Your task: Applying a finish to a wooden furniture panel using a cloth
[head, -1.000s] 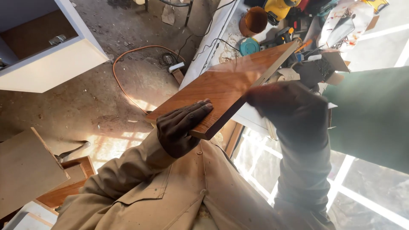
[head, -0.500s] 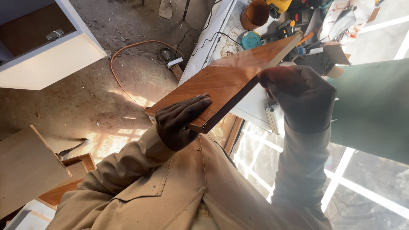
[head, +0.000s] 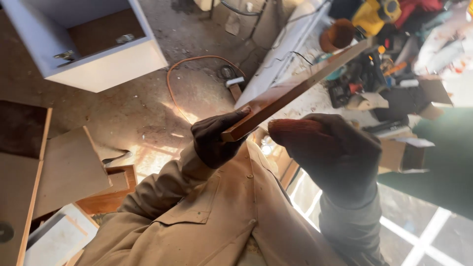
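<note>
A white cabinet [head: 93, 47] sits on the dusty floor, brown cardboard boxes [head: 404, 152] clutter the bench at right, and the wooden board [head: 295, 88], tilted edge-on, is gripped by the gloved left hand [head: 214, 140] while the gloved right hand [head: 330, 152] presses its underside.

a white cabinet box [head: 98, 54] with an open wooden inside stands on the dusty floor [head: 123, 106], and an orange cable [head: 185, 66] loops just beside it. loose boards [head: 66, 167] lie at the lower left. at the upper right a yellow power tool [head: 377, 15] sits among cluttered tools, near a cardboard box [head: 404, 152].
</note>
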